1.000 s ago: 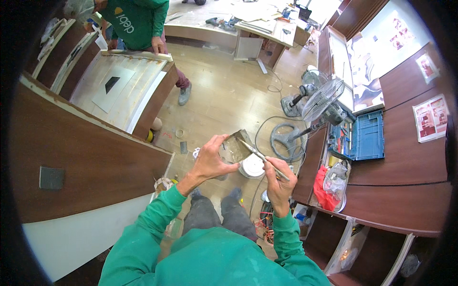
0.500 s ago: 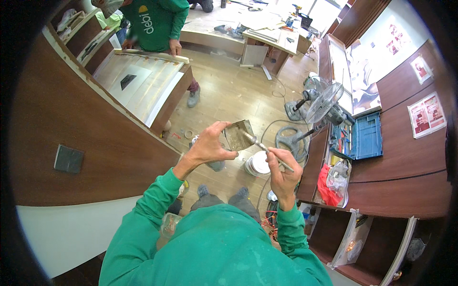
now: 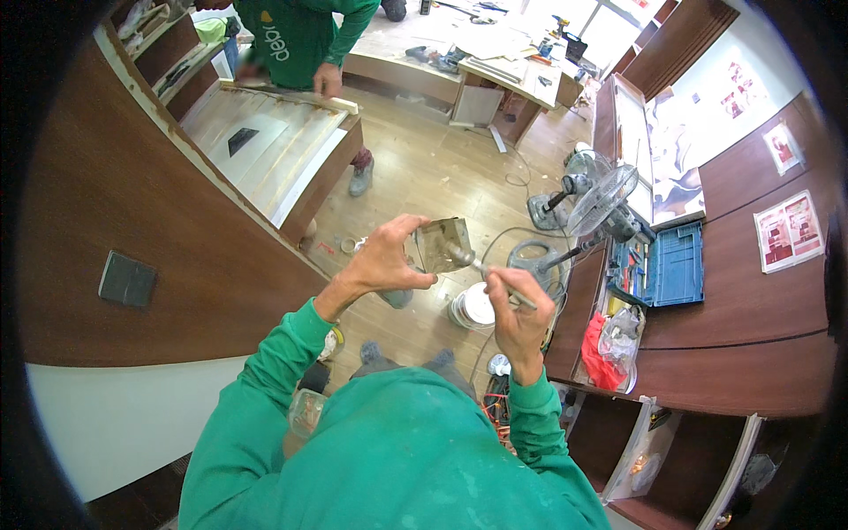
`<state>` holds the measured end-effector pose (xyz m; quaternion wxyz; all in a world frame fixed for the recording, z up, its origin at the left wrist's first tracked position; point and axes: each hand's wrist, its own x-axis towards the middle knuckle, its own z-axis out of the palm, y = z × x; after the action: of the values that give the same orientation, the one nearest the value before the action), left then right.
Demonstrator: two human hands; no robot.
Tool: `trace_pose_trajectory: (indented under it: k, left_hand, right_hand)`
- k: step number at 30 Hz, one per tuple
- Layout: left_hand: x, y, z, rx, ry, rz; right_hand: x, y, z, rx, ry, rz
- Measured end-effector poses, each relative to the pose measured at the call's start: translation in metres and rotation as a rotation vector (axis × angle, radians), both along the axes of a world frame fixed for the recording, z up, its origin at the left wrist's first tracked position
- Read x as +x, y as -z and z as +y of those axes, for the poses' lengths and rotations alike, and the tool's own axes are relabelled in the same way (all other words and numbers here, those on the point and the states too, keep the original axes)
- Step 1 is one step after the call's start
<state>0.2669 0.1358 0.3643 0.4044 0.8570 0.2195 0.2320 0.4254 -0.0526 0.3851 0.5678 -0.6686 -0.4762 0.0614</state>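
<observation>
Held up in front of me by its left edge is a small square grey-brown piece [image 3: 442, 240], shiny, with what look like raised edges. My left hand [image 3: 389, 254] grips it between the thumb and the fingers. My right hand [image 3: 521, 314] pinches a slim brush [image 3: 478, 264] with a pale handle. The brush's tip rests against the face of the square piece, near its right side; I cannot make out the bristles clearly. Below and between my hands, a white bucket [image 3: 475, 307] stands on the wooden floor.
A co-worker in a green top [image 3: 300, 44] stands by a slatted panel [image 3: 256, 132] at the far left. Fans [image 3: 605, 199] and a blue tool case [image 3: 676, 265] are to the right. Brown panelling [image 3: 168, 230] rises on my left. Cables and an open-fronted cabinet [image 3: 698, 459] are near right.
The view has shifted slightly. The brush has moved a little over the square piece and its handle now points lower. My left hand keeps its grip.
</observation>
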Motion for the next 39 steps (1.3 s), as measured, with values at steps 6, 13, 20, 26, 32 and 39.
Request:
trace_pose_trajectory:
  k: [6, 13, 20, 26, 32, 39]
  left_hand:
    - [0.008, -0.004, 0.002, 0.019, 0.007, 0.011]
    - [0.016, -0.001, 0.007, 0.103, 0.029, -0.023]
    - [0.024, -0.014, 0.003, 0.099, 0.042, 0.039]
    - [0.022, -0.014, 0.003, -0.005, 0.061, 0.073]
    - [0.026, -0.023, 0.001, -0.081, 0.08, 0.152]
    - [0.029, -0.02, 0.0, -0.096, 0.094, 0.143]
  right_hand:
    - [0.0, -0.01, 0.004, 0.021, -0.099, -0.171]
    - [0.009, -0.018, 0.001, -0.024, -0.124, -0.189]
    - [0.024, -0.02, -0.008, -0.068, -0.206, -0.068]
    - [0.037, -0.032, -0.011, -0.088, -0.221, -0.067]
    - [0.047, -0.036, -0.01, -0.131, -0.215, -0.069]
    - [0.049, -0.033, -0.006, -0.136, -0.126, -0.092]
